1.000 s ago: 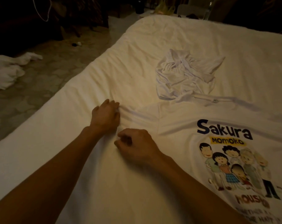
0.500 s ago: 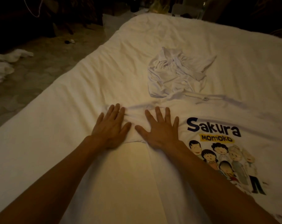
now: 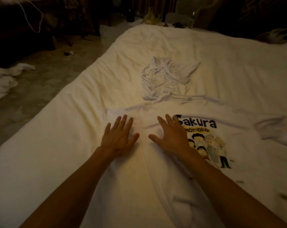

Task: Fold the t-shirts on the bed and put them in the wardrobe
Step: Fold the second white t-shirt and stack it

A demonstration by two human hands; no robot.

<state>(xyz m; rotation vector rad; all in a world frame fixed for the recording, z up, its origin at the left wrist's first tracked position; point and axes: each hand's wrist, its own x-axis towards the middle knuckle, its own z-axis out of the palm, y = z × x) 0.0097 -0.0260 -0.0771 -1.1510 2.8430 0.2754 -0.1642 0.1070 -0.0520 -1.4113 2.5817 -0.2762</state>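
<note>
While both hands lie flat, fingers straight and spread and holding nothing, the printed shirt (image 3: 238, 112) is laid out face up on the bed (image 3: 57, 145), its "Sakura Momoko" lettering and cartoon figures showing. The left hand (image 3: 119, 137) presses palm down at the shirt's left side, fingertips on the sleeve (image 3: 111, 114) there. The right hand (image 3: 170, 137) rests palm down on the shirt's chest, its outer fingers covering part of the first letter of the print. The thumbs point toward each other and are apart, with a strip of white cloth between them. Both forearms reach in over the shirt's lower part, which is rumpled under the right arm. The shirt's other sleeve (image 3: 271, 127) lies spread at its right side. Just beyond the shirt's collar, a crumpled shirt (image 3: 165, 79) sits in a loose heap on the bed; whether the two touch cannot be told. Well to the left of the printed shirt, past the bed's edge, a white cloth (image 3: 3, 81) lies bunched on the floor (image 3: 45, 79). Far beyond the shirt, the room is too dark to make out.
</note>
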